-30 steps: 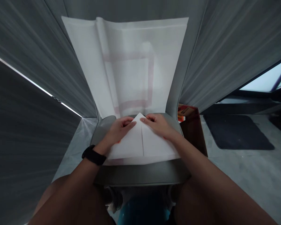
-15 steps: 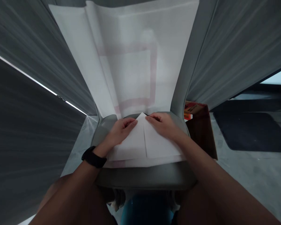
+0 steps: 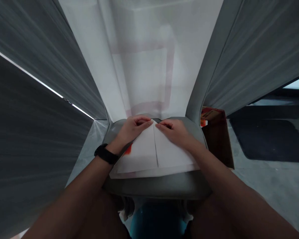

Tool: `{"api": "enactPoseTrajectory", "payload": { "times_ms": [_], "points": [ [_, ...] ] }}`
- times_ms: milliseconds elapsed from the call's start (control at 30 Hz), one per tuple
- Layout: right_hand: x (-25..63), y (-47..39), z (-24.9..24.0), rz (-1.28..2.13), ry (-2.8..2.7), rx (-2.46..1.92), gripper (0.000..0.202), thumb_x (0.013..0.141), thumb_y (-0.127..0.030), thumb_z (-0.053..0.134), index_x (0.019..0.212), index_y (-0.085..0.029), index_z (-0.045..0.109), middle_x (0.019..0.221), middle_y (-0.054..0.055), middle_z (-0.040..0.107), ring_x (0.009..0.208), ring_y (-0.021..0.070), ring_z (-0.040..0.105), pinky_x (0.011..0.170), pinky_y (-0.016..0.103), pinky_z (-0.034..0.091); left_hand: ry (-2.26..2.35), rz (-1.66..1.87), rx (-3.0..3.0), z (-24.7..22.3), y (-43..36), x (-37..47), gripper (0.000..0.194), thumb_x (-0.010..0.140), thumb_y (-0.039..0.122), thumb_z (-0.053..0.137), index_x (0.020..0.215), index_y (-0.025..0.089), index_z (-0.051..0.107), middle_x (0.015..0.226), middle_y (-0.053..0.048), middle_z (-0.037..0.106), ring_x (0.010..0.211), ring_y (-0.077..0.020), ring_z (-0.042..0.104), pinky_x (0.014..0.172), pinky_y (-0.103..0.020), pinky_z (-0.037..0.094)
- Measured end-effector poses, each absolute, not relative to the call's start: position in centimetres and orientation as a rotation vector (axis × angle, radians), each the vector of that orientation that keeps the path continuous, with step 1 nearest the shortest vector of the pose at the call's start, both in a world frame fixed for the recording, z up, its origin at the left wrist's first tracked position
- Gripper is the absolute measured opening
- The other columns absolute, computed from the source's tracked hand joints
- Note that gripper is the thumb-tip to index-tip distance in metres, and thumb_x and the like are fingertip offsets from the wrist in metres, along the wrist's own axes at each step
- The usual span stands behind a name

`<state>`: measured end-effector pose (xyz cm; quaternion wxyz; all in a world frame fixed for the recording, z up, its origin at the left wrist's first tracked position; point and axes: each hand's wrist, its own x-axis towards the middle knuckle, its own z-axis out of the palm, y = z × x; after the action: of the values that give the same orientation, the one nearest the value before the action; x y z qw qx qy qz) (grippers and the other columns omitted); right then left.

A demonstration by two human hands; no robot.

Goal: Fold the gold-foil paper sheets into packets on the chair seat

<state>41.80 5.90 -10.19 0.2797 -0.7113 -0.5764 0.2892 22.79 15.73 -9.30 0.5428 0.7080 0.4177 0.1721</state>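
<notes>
A white sheet of paper [image 3: 142, 152], folded to a point at the top with a seam down its middle, lies on the grey chair seat [image 3: 156, 187]. At its left edge, a patch of red-orange shows. My left hand [image 3: 136, 129], with a black watch on the wrist, pinches the paper just left of the peak. On the other side of the peak, my right hand [image 3: 174, 131] has thumb and fingers closed on the right folded edge. Beneath the folded sheet, another pale layer sticks out along the front.
A large white sheet [image 3: 144, 73] with a faint pink outline leans on the chair's backrest. Right of the chair stands an open cardboard box [image 3: 218, 139] with red printing. A dark mat [image 3: 271, 139] lies on the floor. Grey curtains [image 3: 259, 49] hang on both sides.
My left hand has slid up and right along the fold to the peak, uncovering the red-orange patch. My right hand stays near the peak. The view has shifted slightly.
</notes>
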Motion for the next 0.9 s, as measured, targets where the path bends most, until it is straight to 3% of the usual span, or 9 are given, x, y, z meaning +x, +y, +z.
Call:
{"api": "enactPoseTrajectory", "payload": {
  "times_ms": [200,400,633,900],
  "points": [
    [41.3,6.2,-10.5,0.724,-1.614,-1.939,0.043,0.101,-0.054,0.051,0.079,-0.025,0.074,0.076,0.002,0.073,0.075,0.0199,0.064,0.065,0.030,0.041,1.010,0.429,1.638,-9.5,15.5,22.6,0.020,0.093,0.038,0.071,0.097,0.019,0.076,0.095,-0.004,0.078,0.085,-0.0178,0.068,0.069,-0.026,0.051],
    [41.6,6.1,-10.8,0.676,-1.633,-1.920,0.047,0.101,-0.059,0.049,0.078,-0.026,0.074,0.072,0.001,0.070,0.072,0.0192,0.062,0.065,0.030,0.041,0.951,0.440,1.573,-9.9,15.1,22.9,0.024,0.093,0.040,0.069,0.104,0.020,0.076,0.095,-0.003,0.077,0.084,-0.0167,0.066,0.067,-0.025,0.050],
    [42.0,5.8,-10.4,0.694,-1.628,-1.879,0.047,0.099,-0.057,0.051,0.070,-0.024,0.067,0.067,0.000,0.065,0.069,0.0178,0.061,0.064,0.030,0.037,0.904,0.422,1.613,-10.2,14.7,23.2,0.025,0.095,0.043,0.064,0.090,0.020,0.075,0.087,-0.001,0.074,0.079,-0.0153,0.063,0.066,-0.024,0.047],
    [42.3,5.6,-10.7,0.665,-1.645,-1.887,0.049,0.101,-0.057,0.050,0.067,-0.024,0.064,0.065,-0.001,0.062,0.068,0.0168,0.059,0.063,0.029,0.037,0.914,0.406,1.602,-10.2,14.5,23.3,0.028,0.096,0.045,0.064,0.094,0.022,0.078,0.090,-0.001,0.075,0.080,-0.0162,0.063,0.063,-0.025,0.048]
  ]
}}
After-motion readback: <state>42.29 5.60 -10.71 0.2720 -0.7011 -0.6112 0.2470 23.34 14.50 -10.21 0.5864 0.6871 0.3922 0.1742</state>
